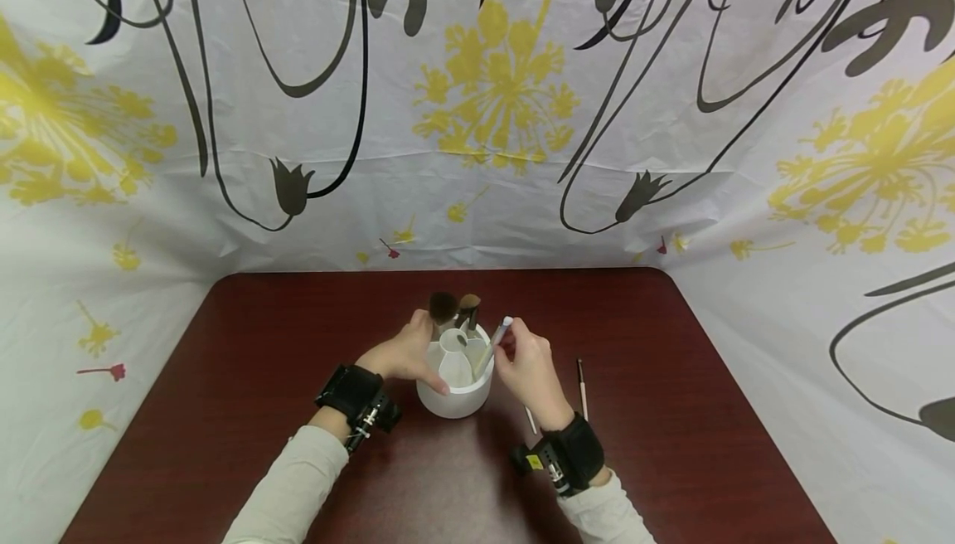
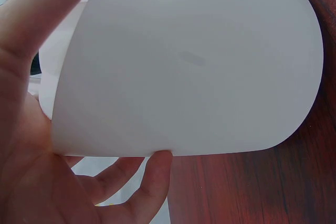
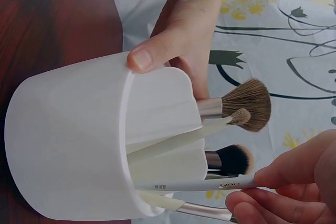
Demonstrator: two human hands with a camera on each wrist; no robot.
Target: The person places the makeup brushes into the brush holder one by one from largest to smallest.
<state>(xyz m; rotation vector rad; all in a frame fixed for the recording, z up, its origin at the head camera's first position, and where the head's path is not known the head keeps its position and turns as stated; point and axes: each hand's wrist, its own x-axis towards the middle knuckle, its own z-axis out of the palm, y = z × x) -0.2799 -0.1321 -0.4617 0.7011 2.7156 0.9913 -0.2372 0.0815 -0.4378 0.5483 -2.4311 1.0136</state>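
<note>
A: Where is the makeup brush (image 3: 194, 185) now?

B: Leaning in the white brush holder (image 3: 68, 140), at its right side, lower end inside. The right hand (image 1: 530, 361) pinches its upper end between thumb and fingers.

A: And the left hand (image 1: 406, 353)?

B: Grasping the holder, thumb over the near rim, fingers round the far side. The holder stands upright on the tabletop (image 1: 261, 403).

A: How would that brush handle?

B: Light and stiff, I'd judge, with a smooth handle that could roll in a loose pinch. I'd hold it above the rim, around the printed lettering. Its bristles don't show, so I can't say how soft they are.

A: The holder?

B: It looks like rigid plastic: light, a little slick, easily nudged. Steady it by the outer wall, clear of the large fluffy brush (image 3: 249, 103), whose hairs would splay if pressed.

A: And the thin brush (image 1: 582, 391) lying by the right wrist?

B: Slender; I'd pinch it mid-handle.
</note>
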